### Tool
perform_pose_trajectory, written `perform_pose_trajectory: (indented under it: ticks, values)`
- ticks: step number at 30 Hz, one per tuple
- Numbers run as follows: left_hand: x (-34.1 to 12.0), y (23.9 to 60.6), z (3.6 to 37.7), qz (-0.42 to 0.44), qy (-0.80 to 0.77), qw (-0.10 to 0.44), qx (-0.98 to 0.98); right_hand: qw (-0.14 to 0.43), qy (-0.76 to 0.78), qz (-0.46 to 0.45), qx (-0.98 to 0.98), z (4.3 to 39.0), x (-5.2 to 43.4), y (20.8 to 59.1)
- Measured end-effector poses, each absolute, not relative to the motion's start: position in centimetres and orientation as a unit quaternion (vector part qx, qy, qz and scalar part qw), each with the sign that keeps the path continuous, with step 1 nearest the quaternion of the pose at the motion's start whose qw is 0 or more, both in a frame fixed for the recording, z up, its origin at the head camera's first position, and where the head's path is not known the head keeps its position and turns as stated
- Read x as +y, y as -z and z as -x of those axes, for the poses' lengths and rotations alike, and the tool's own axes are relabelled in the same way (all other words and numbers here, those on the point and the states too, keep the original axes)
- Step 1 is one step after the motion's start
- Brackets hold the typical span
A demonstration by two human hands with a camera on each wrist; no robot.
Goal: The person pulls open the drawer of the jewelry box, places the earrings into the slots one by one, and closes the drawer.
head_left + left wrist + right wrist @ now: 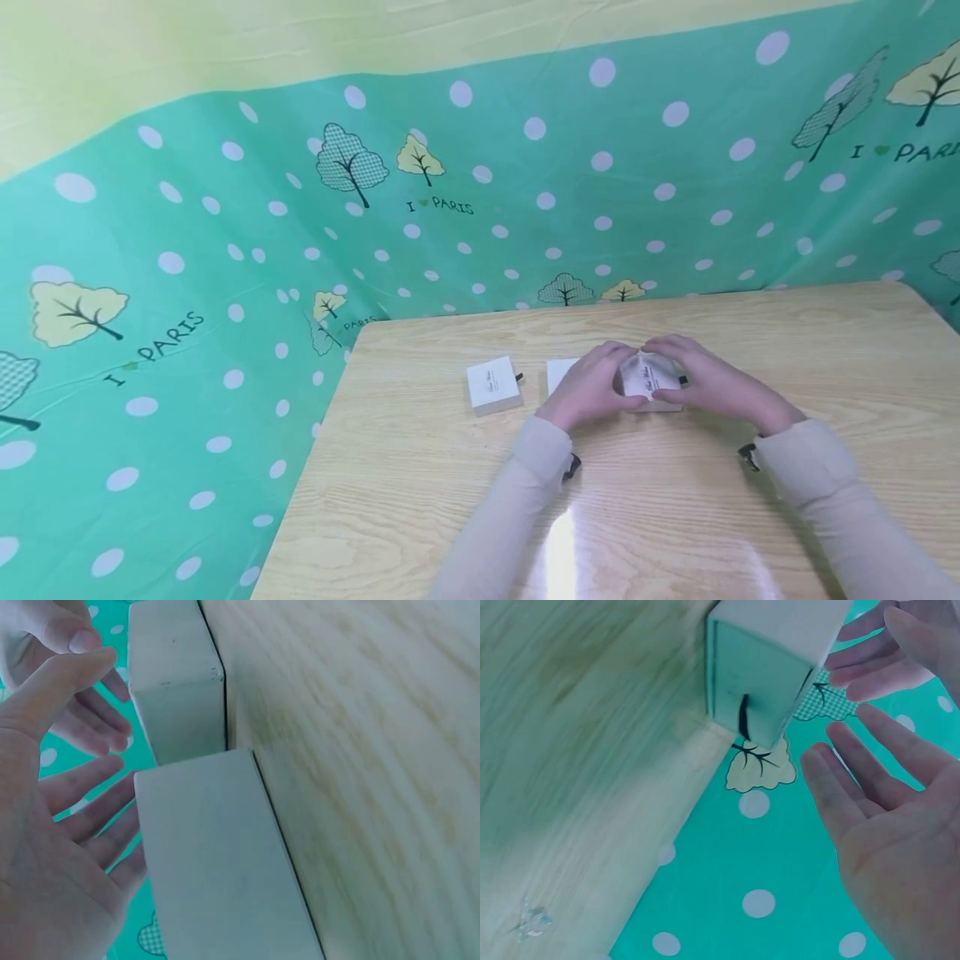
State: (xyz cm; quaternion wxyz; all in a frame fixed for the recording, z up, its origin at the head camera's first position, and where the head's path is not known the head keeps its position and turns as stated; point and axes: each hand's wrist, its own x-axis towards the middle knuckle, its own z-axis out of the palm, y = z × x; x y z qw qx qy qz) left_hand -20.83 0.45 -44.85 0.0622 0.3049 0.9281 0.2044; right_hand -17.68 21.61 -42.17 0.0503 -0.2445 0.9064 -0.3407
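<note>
On the pale wooden table [787, 350], both hands cup a small white cardboard box [651, 379]. Left hand [588, 390] and right hand [708, 385] have straight, spread fingers, gripping nothing. Another small white box [492, 386] sits nearby.

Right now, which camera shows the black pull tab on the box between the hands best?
The right wrist view: the black pull tab hangs plainly on the box's end face. The head view shows it only as a small dark speck beside the right hand. The left wrist view shows plain box sides, no tab.

A small white box [493, 385] with a dark pull tab sits on the pale wooden surface [787, 333] at about nine o'clock. A green polka-dot cloth [525, 167] printed with trees hangs behind, toward twelve.
</note>
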Motion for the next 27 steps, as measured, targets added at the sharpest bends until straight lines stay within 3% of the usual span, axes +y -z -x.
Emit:
perform_pose_trajectory:
  ticks: [10,27]
  values:
    - [-1.4,44.1,20.3,-0.306,-0.217,0.036,0.926,0.037,0.338,0.253,0.906,17.9,20.1,42.2]
    - [-6.7,43.9,19.4,-0.228,-0.242,-0.015,0.943,0.035,0.334,0.274,0.901,18.3,16.3,42.1]
